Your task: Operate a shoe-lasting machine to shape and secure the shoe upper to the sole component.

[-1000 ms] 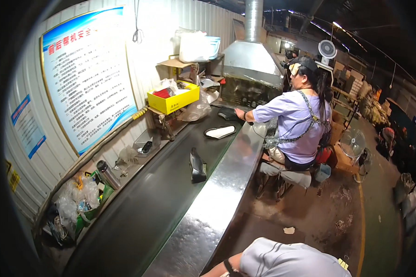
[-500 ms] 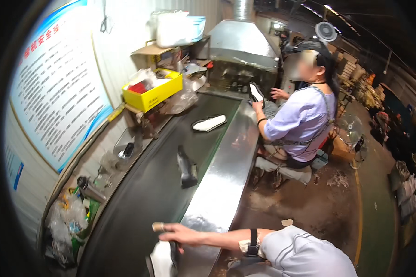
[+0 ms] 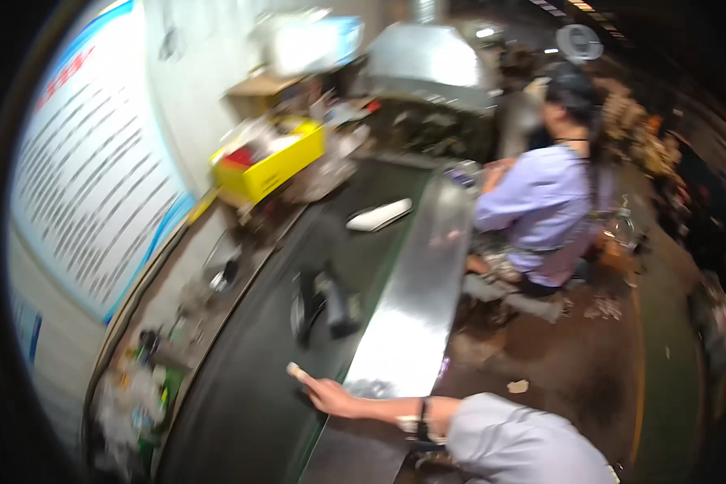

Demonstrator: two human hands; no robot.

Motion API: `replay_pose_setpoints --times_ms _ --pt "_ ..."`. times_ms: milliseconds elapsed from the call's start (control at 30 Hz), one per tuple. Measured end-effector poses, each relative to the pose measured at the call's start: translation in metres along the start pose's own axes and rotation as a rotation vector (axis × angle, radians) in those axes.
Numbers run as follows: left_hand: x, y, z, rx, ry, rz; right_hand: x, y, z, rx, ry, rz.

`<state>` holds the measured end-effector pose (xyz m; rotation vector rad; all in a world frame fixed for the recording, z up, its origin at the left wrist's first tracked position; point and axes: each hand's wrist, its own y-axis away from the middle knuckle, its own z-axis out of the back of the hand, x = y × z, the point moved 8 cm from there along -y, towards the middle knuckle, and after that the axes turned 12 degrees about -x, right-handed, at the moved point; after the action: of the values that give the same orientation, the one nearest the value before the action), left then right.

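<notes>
We look down a dark conveyor belt [image 3: 242,387] with a shiny metal surface [image 3: 415,323] along its right edge. Our right hand [image 3: 327,396] reaches across that surface from the lower right and hangs over the belt near its right edge. The pale-tipped index finger stretches apart from the others, and we see nothing held. Beyond it, mid-belt, lie two dark shoes: one [image 3: 343,310] nearer the right edge, the other [image 3: 301,310] just left. A white-topped shoe [image 3: 381,215] lies nearer the far end, close to the right edge.

We judge the step in hand to be setting shoes out along the belt; the next move would call for drawing the hand back without brushing the dark pair.

Motion blur softens everything. We cannot tell whether the dark shoes touch, whether the hand meets the belt, or how its other fingers curl. Our left hand is out of view. At the far right, a seated co-worker's [image 3: 540,210] hands are smeared, any work in them unclear.
</notes>
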<state>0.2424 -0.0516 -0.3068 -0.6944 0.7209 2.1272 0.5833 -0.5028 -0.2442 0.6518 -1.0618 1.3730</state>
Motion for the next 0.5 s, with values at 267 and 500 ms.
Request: replay_pose_setpoints --times_ms 267,500 --pt "-0.055 0.055 -0.027 -0.044 -0.495 -0.456 0.094 0.197 -0.081 0.531 0.217 0.608" --pt "-0.059 0.001 0.097 -0.354 -0.218 -0.438 0.090 0.194 -0.087 0.356 0.064 0.366"
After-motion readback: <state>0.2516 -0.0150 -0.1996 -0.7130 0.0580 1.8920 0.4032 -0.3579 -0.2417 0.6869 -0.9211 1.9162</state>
